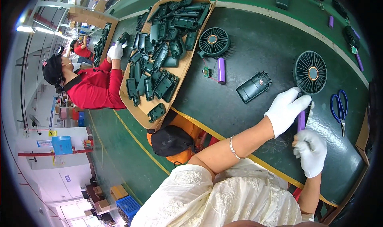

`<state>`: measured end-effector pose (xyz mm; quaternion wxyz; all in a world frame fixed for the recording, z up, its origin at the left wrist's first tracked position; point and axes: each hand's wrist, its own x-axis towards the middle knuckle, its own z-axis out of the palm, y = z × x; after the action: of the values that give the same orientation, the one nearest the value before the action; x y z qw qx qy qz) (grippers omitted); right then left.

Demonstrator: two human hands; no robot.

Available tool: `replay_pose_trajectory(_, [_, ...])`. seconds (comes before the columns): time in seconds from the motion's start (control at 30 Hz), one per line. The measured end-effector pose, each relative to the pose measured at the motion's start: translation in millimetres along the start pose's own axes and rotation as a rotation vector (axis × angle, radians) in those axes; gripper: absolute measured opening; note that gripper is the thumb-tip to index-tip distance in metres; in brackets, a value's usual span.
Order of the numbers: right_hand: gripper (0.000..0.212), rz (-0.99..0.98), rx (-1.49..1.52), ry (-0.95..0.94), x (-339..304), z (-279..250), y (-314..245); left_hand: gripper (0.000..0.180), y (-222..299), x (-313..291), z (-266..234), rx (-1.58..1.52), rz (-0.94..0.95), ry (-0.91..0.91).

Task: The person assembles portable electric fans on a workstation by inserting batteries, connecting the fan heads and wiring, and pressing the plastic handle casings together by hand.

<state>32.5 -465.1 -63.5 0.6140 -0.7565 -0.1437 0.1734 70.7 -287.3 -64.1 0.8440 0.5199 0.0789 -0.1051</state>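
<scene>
My left hand (285, 110), in a white glove, is closed around the neck of a small dark green fan (311, 72) with a round slatted head and an orange ring at its middle. Below that hand a purple cylindrical battery (301, 121) hangs from the fan's neck. My right hand (311, 152), gloved too, has its fingers curled at the battery's lower end, and a bare fingertip pokes out of the glove. A dark half shell of a handle (254, 86) lies to the left of my hands. Blue-handled scissors (339, 112) rest at the right.
Another fan head (214, 42) lies further left, wired to a small circuit board (206, 71) and a purple battery (221, 70). A cardboard tray (181, 73) piled with dark shells stands at the left. Beyond it a co-worker in red (93, 87) works. More fan parts (351, 37) lie across the far ledge.
</scene>
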Motion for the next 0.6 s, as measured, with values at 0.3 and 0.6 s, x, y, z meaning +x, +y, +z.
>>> replay_pose_trajectory(0.3, [0.014, -0.205, -0.259, 0.047, 4, 6, 11, 0.020, 0, -7, 2, 0.190, 0.040, 0.034])
replay_pose_trajectory(0.6, [0.099, 0.029, -0.231, 0.334, 13, 16, 7, 0.026, 11, -10, 8, 0.263, 0.079, 0.102])
